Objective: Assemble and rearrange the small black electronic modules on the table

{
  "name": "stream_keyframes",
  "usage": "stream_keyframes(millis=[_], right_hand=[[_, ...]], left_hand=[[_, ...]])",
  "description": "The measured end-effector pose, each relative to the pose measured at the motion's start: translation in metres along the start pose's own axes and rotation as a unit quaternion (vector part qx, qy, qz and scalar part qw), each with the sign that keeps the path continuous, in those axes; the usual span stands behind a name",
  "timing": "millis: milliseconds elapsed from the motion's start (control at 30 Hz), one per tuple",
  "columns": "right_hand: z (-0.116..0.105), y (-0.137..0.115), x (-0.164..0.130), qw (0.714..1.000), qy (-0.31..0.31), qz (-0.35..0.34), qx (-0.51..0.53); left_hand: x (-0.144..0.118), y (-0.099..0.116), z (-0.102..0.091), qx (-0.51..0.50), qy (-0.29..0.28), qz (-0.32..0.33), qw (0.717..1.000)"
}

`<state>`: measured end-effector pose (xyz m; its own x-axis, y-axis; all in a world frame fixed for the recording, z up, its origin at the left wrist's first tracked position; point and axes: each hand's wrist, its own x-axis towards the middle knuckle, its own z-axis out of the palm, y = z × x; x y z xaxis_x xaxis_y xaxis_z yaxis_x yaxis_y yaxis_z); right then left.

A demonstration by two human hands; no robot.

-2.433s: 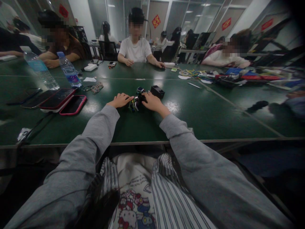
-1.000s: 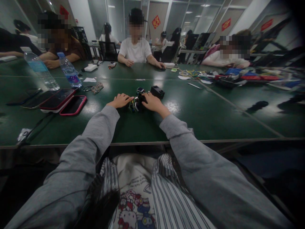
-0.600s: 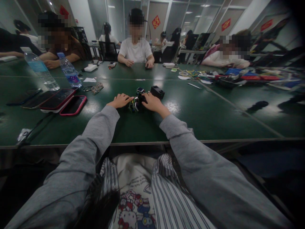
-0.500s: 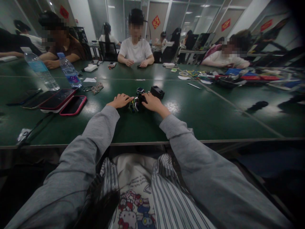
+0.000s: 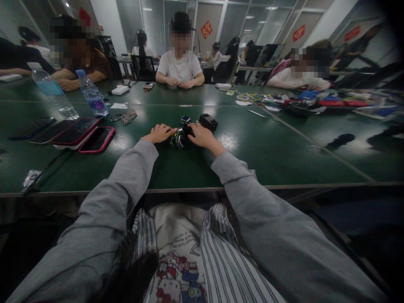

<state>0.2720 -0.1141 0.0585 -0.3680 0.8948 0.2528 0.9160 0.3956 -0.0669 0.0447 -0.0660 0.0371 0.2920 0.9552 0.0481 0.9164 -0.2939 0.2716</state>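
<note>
A small cluster of dark gadgets point(image 5: 180, 135) with bright little faces lies on the green table point(image 5: 268, 155), straight ahead of me. My left hand point(image 5: 158, 133) rests flat beside its left side, fingers spread and pointing toward it. My right hand point(image 5: 202, 135) lies over its right side, fingertips touching the dark pieces; whether it grips one is hidden. A black box point(image 5: 208, 121) sits just behind my right hand.
Two phones in red cases point(image 5: 84, 135) and dark phones lie at the left, with two water bottles point(image 5: 91, 93) and glasses point(image 5: 125, 116) behind. Other people sit across the table. Coloured clutter point(image 5: 303, 103) fills the far right. The table's near edge point(image 5: 202, 188) is close to my lap.
My hands have stayed where they were. The person opposite in white has drawn an outstretched arm back and brought both hands together.
</note>
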Motion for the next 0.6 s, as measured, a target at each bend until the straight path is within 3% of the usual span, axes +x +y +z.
stream_keyframes(millis=[600], right_hand=[[0.0022,0.0013,0.0008,1.000,0.000,0.000,0.003]], left_hand=[[0.0027,-0.0008,0.0010,0.008,-0.003,-0.007,1.000]])
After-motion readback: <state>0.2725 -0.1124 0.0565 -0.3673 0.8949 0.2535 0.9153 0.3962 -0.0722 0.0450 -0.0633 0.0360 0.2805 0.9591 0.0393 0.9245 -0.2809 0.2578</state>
